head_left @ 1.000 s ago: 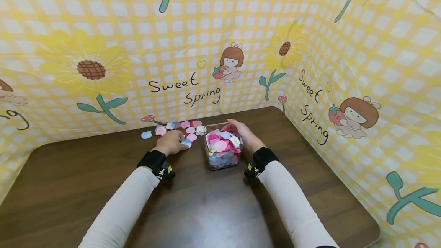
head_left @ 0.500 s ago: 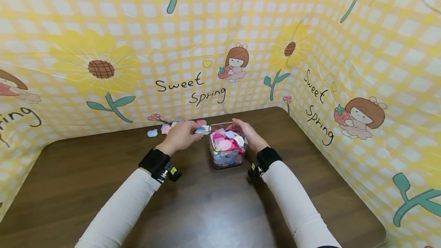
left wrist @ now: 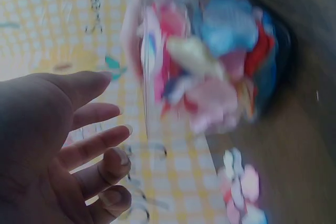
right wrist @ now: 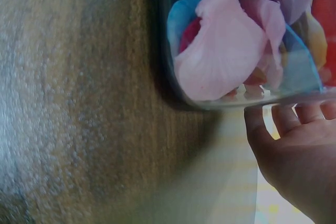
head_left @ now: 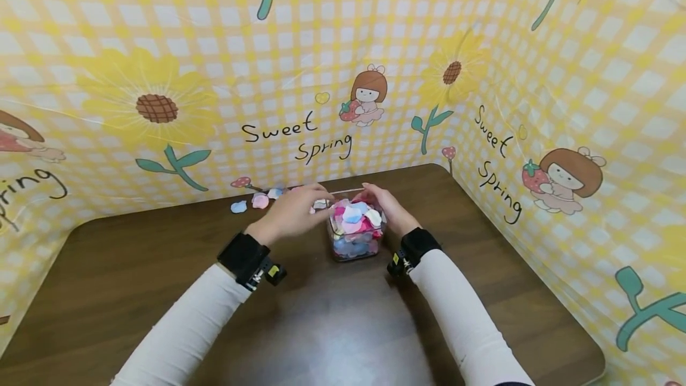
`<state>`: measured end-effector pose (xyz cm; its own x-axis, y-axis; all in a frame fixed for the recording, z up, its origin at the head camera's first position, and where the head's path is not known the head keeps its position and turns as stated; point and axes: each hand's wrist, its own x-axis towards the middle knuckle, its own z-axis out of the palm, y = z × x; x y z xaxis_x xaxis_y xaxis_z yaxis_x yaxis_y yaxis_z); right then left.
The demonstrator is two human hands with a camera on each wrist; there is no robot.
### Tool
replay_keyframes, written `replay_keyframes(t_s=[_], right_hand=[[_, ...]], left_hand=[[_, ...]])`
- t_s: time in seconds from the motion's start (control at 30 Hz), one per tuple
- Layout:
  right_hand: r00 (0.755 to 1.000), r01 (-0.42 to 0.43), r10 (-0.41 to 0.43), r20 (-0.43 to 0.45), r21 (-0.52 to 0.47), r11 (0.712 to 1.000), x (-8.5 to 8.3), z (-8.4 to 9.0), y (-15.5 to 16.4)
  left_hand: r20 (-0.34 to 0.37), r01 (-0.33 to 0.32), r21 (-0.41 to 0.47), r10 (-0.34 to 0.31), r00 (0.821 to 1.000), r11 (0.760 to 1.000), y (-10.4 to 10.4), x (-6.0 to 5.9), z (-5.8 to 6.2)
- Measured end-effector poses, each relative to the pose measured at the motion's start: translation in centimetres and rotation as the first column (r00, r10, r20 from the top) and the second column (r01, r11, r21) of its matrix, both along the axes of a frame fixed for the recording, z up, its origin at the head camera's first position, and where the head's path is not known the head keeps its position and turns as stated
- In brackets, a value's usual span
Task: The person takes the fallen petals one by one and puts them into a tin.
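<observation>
A clear square box (head_left: 355,242) full of pink, blue, white and red petals (head_left: 352,217) stands on the brown table (head_left: 332,326). My left hand (head_left: 296,209) hovers at the box's left rim. In the left wrist view this hand (left wrist: 107,129) has spread, relaxed fingers and holds nothing, with the box (left wrist: 210,61) just beyond them. My right hand (head_left: 383,207) lies against the box's right side. Its fingers (right wrist: 286,121) rest fairly straight on the glass wall (right wrist: 220,103). Loose petals (head_left: 259,200) lie on the table left of the box.
A yellow checked cloth with sunflowers and "Sweet Spring" lettering (head_left: 297,136) stands close behind and to the right of the table. A few more loose petals (left wrist: 239,187) appear in the left wrist view. Both wrists wear black bands (head_left: 243,255).
My left hand lifted from the loose petals and moved right to the box's rim; the petals it carried are no longer in it. The right hand stayed on the box.
</observation>
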<state>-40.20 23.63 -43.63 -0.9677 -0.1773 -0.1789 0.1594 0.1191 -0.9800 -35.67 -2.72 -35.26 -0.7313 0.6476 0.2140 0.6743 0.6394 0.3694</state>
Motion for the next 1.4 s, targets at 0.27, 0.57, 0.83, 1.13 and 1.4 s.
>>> replay_keyframes(t_s=[0.27,0.57,0.83,1.13,1.4], right_hand=[[1.0,0.003,-0.002,-0.012,0.012,1.0,-0.3,0.2,0.2],[1.0,0.0,0.0,-0.014,0.025,1.0,0.0,0.0,-0.2],[1.0,0.001,-0.001,-0.006,0.005,1.0,-0.1,0.0,-0.2],[1.0,0.012,-0.012,-0.011,0.014,1.0,-0.1,0.4,0.4],[1.0,0.011,-0.011,-0.009,0.013,1.0,-0.2,0.2,-0.1]], left_hand=[[0.139,-0.24,0.077,0.228,0.964,0.968,-4.8,-3.7,-1.5],[0.287,-0.361,-0.028,0.353,0.89,0.932,-7.0,-6.8,-7.0],[0.296,-0.41,-0.033,0.401,0.867,0.912,-6.6,-8.1,-8.7],[0.205,-0.332,0.141,0.301,0.932,0.933,-7.3,-6.8,-4.9],[0.199,-0.167,0.367,0.098,0.975,0.915,-1.3,-2.4,0.7]])
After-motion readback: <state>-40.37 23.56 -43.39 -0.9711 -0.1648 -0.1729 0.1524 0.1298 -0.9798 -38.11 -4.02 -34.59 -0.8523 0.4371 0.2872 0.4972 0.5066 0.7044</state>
